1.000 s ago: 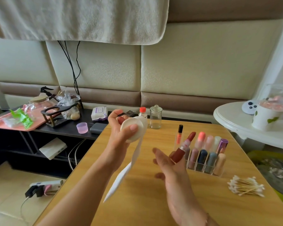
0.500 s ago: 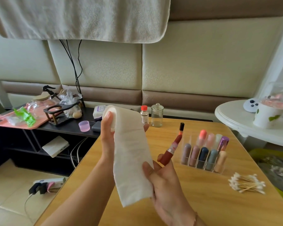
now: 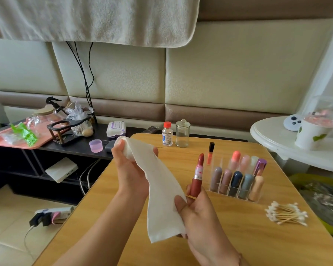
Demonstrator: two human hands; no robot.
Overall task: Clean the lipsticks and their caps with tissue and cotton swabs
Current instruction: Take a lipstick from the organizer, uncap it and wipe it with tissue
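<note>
White tissue [image 3: 161, 191] runs in a strip from the roll [image 3: 124, 148] gripped in the left hand [image 3: 131, 169] down to the right hand [image 3: 198, 214], which hangs over the wooden worktop [image 3: 229, 237]. The right-hand grip does double duty — thumb and a finger pinch the strip's edge while the other fingers curl round an uncapped red lipstick [image 3: 198, 175], held upright. The left grip is curled round the roll, fingers pressed into it.

The step in hand looks like tearing off a sheet. To do it well, keep the roll steady, pull the strip taut and snap across a perforation line — with the lipstick bullet tilted away from the paper so it does not smear.

More lipsticks stand in a clear organizer [image 3: 236, 181] just beyond; cotton swabs [image 3: 285, 214] lie in a heap to its right. A small red-capped bottle [image 3: 167, 134] carries a label, but its writing is too small to read.
</note>
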